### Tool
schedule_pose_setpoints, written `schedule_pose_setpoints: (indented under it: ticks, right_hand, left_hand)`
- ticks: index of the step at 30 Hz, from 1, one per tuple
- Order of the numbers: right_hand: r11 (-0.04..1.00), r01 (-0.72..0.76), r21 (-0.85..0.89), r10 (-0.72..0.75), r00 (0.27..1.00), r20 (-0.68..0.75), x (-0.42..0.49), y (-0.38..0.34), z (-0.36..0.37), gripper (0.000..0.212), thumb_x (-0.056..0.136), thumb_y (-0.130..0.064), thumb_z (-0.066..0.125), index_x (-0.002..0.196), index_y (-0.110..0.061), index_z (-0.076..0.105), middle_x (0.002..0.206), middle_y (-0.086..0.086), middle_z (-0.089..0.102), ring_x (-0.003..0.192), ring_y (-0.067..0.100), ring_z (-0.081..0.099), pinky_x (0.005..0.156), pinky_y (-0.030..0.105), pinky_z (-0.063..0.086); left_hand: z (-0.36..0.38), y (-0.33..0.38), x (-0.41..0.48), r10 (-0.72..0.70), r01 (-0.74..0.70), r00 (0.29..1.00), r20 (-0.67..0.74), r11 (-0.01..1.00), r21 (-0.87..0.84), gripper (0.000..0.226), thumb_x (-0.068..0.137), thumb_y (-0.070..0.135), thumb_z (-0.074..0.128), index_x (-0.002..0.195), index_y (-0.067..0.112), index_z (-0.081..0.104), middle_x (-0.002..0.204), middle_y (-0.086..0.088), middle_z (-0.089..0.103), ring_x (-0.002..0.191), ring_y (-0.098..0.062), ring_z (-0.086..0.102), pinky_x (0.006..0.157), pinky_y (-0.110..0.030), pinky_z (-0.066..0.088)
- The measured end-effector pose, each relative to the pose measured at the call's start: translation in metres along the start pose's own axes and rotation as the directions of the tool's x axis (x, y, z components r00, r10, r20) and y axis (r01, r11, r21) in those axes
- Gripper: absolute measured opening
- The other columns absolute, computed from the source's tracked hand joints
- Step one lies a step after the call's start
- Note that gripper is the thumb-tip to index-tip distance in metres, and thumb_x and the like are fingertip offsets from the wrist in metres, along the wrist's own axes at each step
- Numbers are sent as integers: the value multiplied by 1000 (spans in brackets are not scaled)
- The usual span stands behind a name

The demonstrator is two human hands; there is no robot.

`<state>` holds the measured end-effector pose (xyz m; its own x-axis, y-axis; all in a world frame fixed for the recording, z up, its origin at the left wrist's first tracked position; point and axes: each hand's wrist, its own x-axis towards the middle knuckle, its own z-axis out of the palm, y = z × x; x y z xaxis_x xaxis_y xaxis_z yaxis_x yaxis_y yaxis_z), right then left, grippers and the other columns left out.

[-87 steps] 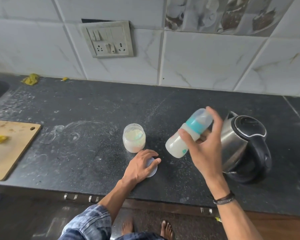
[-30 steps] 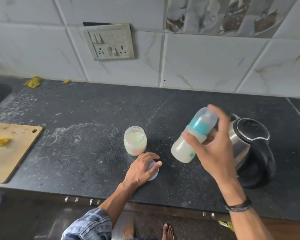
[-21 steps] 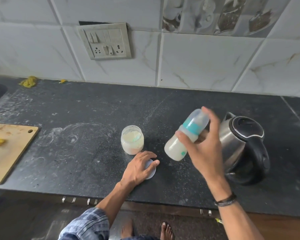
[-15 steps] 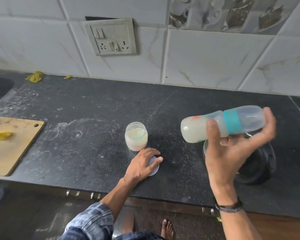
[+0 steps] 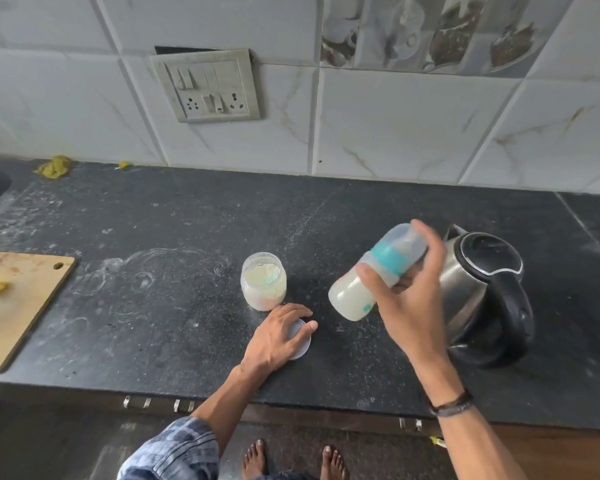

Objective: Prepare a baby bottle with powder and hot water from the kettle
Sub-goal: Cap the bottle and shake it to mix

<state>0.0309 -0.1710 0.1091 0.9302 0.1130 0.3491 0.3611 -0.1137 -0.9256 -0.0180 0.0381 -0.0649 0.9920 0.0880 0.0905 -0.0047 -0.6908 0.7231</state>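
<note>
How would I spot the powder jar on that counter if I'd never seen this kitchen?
Start at the steel kettle on the right of the dark counter, then look left past the tilted bottle in the right hand. The jar stands upright just beyond the left hand. It is the only open, lidless container, short, clear and holding pale powder.

The right hand [image 5: 407,306] is raised, fingers curled around a tilted bottle [image 5: 371,275], while the left hand [image 5: 278,336] rests palm-down, apparently flat, arm extended forward.
</note>
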Motion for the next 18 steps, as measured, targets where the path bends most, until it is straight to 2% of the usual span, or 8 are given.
schedule_pose_setpoints:
  ticks: [2,4,8,9,12,14,16,18]
  right_hand:
    - [986,131,102,-114,980,-160,0,-6,-2,80,88,-24,83,150,-30,32,124,-28,63,96,5,72,76,20,60]
    - [970,213,119,-176,949,-261,0,-4,1,80,92,-16,80,151,-23,27,128,-17,62,101,7,72,79,20,60]
    - [998,-12,-59,11,1000,-17,-2,1,9,82,86,-23,86,147,-36,32,118,-32,62,93,6,72,81,40,63]
    - [998,-8,-62,7,1000,-21,-4,2,7,82,85,-27,87,147,-35,34,119,-33,62,93,5,72,81,37,63]
    - [979,182,91,-154,955,-255,-4,-3,5,83,89,-18,84,152,-13,29,134,-15,56,103,1,69,81,18,59]
    - [965,255,62,-222,920,-323,-3,2,8,85,90,-9,82,152,-4,25,141,-10,52,110,0,66,84,17,58]
    - [987,159,38,-151,976,-159,-2,1,12,86,86,-6,83,153,-6,28,133,-23,56,106,1,68,86,25,61]
    - [999,-10,42,9,1000,20,-7,0,15,86,85,-18,87,151,-28,34,124,-17,64,99,11,73,85,39,63]
  left_hand:
    - [0,3,0,4,-4,1000,-3,1000,-3,58,95,69,43,121,24,70,126,17,64,120,0,51,104,-22,40]
    - [0,4,0,1,-1,1000,-3,1000,-5,58,95,67,44,121,23,70,126,16,64,121,-2,52,105,-21,39]
    - [-2,5,-1,0,0,1000,3,1000,-15,58,94,66,45,122,22,70,127,14,64,121,-3,52,105,-22,40]
    - [-3,5,-1,-1,1,1000,13,1000,-16,56,95,65,46,122,22,70,127,14,64,121,-2,52,105,-22,40]
    - [-4,5,-2,-9,9,1000,21,1000,-9,57,96,67,44,124,24,68,129,16,62,123,-1,50,105,-22,40]
    - [-4,6,-1,-22,22,1000,18,1000,-2,60,95,70,42,123,25,68,129,17,62,123,1,50,104,-21,39]
    - [-3,5,-2,-16,16,1000,13,1000,0,60,94,70,42,123,24,69,128,17,62,121,0,50,103,-21,39]
    - [-3,4,-1,-5,5,1000,25,1000,1,60,94,69,41,123,24,69,128,16,63,121,-1,50,103,-22,40]
